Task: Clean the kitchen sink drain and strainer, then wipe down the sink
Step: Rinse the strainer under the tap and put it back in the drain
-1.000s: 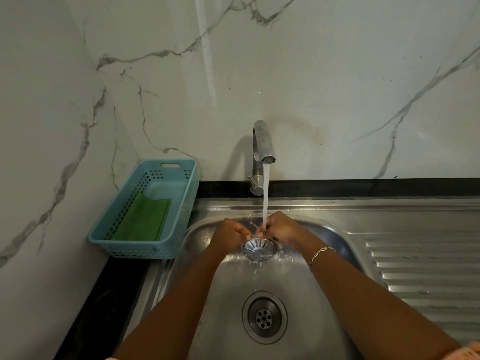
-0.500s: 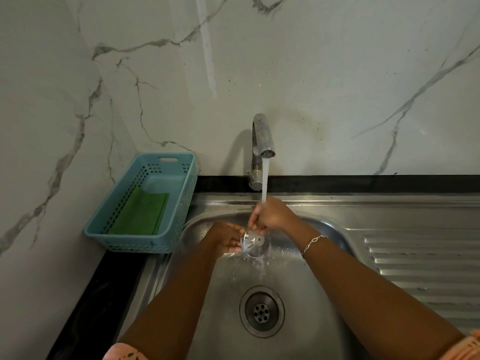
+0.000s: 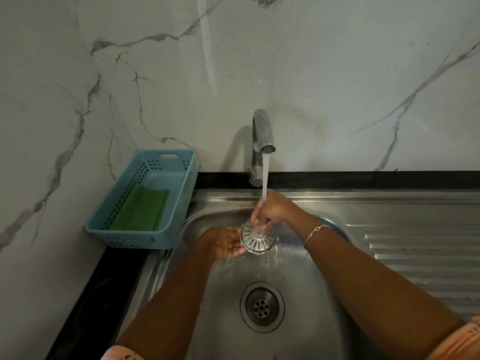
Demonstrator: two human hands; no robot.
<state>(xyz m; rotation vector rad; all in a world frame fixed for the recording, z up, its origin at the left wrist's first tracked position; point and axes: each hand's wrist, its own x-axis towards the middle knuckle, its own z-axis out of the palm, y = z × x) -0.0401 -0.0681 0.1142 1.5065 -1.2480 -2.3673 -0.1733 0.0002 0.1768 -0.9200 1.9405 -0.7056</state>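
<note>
Plainly mid-rinse. Held the strainer (image 3: 258, 238) out of the drain (image 3: 261, 306), up near the back edge of the sink (image 3: 306, 331), right under the water (image 3: 265, 178) falling from the tap (image 3: 262, 131). Pinched it from above with the curled fingers of the right hand (image 3: 272, 209), seemingly at the centre knob or the upper rim; could not tell which through the stream. Laid the left hand (image 3: 223, 242) open and palm up just beside it, with straightish fingertips touching the strainer's left edge and gripping nothing. Judged the task well short of half done, with the drain open and apparently not yet dealt with toward the front edge of the sink, and the green cloth (image 3: 141, 211) lying in the blue basket (image 3: 145, 241) on the counter (image 3: 85, 294) off the sink's back left corner. To rinse well, probably needed to tilt and turn the strainer slowly, bringing every slot and both faces under the stream in turn. Ought also to have rubbed the wet left fingertips along the slots and the underside to loosen any film. Called for a firm pinch, given the slipperiness of wet metal, and for a low hold close over the sink to limit splashing toward the ribbed draining board (image 3: 428, 255) on the right. Could not make out any dirt on the strainer at this size.
</note>
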